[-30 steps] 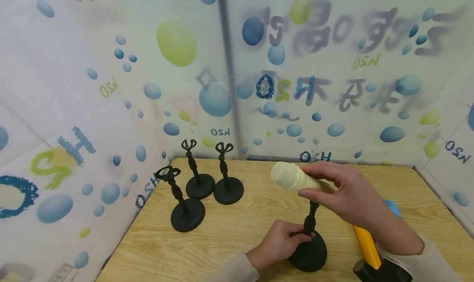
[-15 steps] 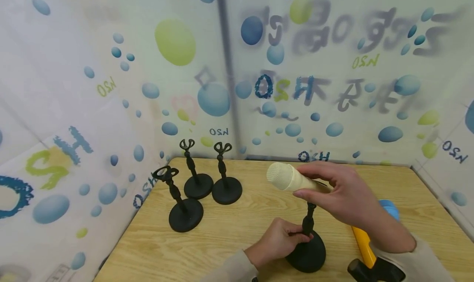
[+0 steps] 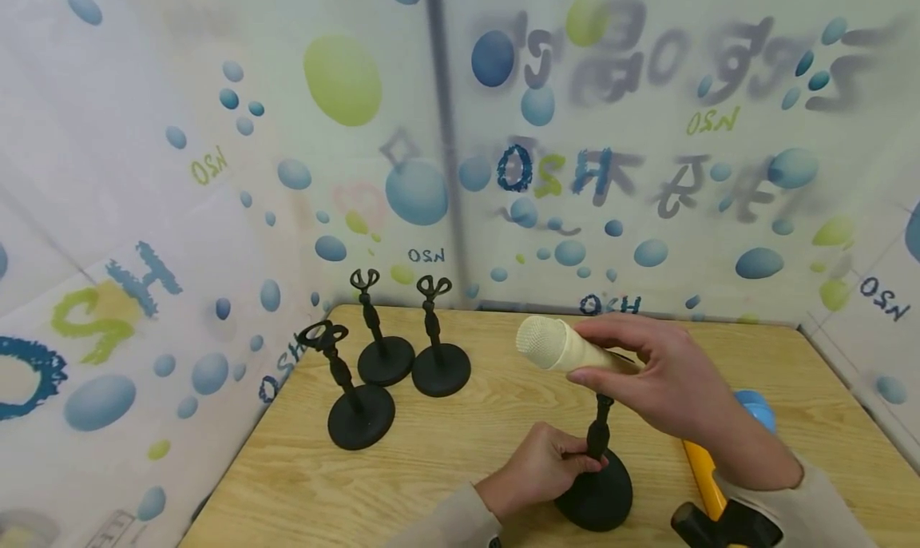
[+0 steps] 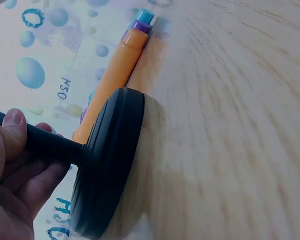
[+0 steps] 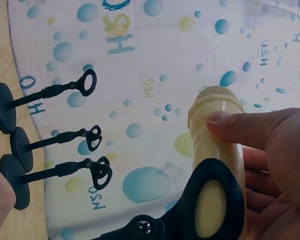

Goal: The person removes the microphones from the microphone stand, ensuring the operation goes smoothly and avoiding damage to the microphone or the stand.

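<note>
My right hand [image 3: 664,372] grips a cream microphone [image 3: 553,344] by its body, the mesh head pointing to the left. In the right wrist view the black clip [image 5: 234,197] of a stand lies around the microphone [image 5: 202,142]. That black microphone stand [image 3: 600,492] rests upright on the table, its round base flat. Low on its pole, just above the base, my left hand [image 3: 539,464] pinches it. The left wrist view shows thumb and fingers around the pole [image 4: 52,145] above the thick base [image 4: 110,160].
Three more black stands [image 3: 362,416] with bare clips are grouped at the table's left. Beneath my right forearm lie an orange-handled object [image 3: 704,476] with a black end [image 3: 726,524] and a blue part [image 3: 755,408]. Patterned fabric walls [image 3: 575,133] enclose the wooden table [image 3: 446,484].
Over the last second the microphone and right hand have shifted slightly left in the view, along with most of the scene. Both hands keep their holds.
</note>
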Action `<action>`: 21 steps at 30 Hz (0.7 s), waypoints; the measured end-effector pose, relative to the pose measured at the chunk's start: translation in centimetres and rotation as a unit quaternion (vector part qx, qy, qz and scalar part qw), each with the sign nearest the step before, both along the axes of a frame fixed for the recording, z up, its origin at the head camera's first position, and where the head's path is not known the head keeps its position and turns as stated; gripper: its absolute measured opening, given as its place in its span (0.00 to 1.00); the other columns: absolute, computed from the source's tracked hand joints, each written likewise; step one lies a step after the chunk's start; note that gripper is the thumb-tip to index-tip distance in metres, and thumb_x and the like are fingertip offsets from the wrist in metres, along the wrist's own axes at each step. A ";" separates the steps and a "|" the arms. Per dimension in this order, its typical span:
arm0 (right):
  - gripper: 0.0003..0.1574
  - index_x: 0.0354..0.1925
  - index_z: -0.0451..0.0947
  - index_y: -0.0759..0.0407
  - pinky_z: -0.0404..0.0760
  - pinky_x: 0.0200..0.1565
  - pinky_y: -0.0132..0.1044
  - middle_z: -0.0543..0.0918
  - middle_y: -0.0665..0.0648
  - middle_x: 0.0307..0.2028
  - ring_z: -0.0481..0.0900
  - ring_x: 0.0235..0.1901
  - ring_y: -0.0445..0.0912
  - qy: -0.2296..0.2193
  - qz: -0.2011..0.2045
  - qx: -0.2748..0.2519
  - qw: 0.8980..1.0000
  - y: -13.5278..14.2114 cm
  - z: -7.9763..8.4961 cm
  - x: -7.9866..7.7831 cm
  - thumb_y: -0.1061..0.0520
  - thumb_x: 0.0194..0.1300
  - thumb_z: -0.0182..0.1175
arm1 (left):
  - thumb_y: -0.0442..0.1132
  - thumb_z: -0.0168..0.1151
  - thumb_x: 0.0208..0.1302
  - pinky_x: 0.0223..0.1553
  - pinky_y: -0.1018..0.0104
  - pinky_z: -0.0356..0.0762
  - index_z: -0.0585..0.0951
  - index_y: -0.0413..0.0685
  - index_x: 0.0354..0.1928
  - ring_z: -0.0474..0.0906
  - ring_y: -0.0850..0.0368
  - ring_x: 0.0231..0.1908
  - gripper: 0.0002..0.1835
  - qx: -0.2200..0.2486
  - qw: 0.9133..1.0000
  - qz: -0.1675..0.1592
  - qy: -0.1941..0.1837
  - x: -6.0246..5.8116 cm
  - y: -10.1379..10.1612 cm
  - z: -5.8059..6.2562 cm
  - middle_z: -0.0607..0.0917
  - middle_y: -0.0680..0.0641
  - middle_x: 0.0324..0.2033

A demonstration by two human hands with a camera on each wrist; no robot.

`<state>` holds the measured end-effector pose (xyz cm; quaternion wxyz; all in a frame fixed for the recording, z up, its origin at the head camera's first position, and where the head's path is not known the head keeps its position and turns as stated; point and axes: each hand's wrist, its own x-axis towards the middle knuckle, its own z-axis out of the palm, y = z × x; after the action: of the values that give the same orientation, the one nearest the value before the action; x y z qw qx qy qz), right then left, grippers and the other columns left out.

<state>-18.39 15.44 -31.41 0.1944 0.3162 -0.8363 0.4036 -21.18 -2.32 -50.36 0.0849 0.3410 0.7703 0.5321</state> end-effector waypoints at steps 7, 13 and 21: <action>0.26 0.59 0.89 0.47 0.89 0.45 0.32 0.92 0.50 0.52 0.87 0.45 0.35 -0.009 0.001 -0.002 1.000 -0.2 0.1 -0.1 0.61 0.63 0.79 | 0.31 0.71 0.71 0.49 0.82 0.81 0.93 0.37 0.45 0.85 0.77 0.46 0.07 -0.004 1.000 0.001 0.015 0.0 0.1 0.3 0.95 0.45 0.40; 0.25 0.58 0.89 0.48 0.89 0.43 0.33 0.92 0.50 0.52 0.87 0.45 0.35 -0.019 0.003 -0.003 1.000 -0.4 0.2 -0.1 0.61 0.64 0.79 | 0.30 0.71 0.71 0.48 0.83 0.82 0.93 0.37 0.45 0.89 0.71 0.46 0.06 -0.010 1.000 0.001 0.030 0.0 0.3 0.1 0.95 0.46 0.39; 0.25 0.59 0.89 0.49 0.89 0.45 0.32 0.92 0.51 0.52 0.87 0.46 0.37 -0.028 0.006 -0.011 1.000 -0.6 0.5 -0.2 0.61 0.64 0.79 | 0.29 0.71 0.71 0.48 0.84 0.81 0.93 0.37 0.46 0.89 0.72 0.45 0.07 -0.020 0.998 -0.007 0.059 0.0 0.4 0.1 0.95 0.46 0.39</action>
<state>-18.58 14.87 -30.89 0.1716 0.3080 -0.8349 0.4227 -21.21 -1.95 -50.28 0.0499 0.3754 0.7823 0.4946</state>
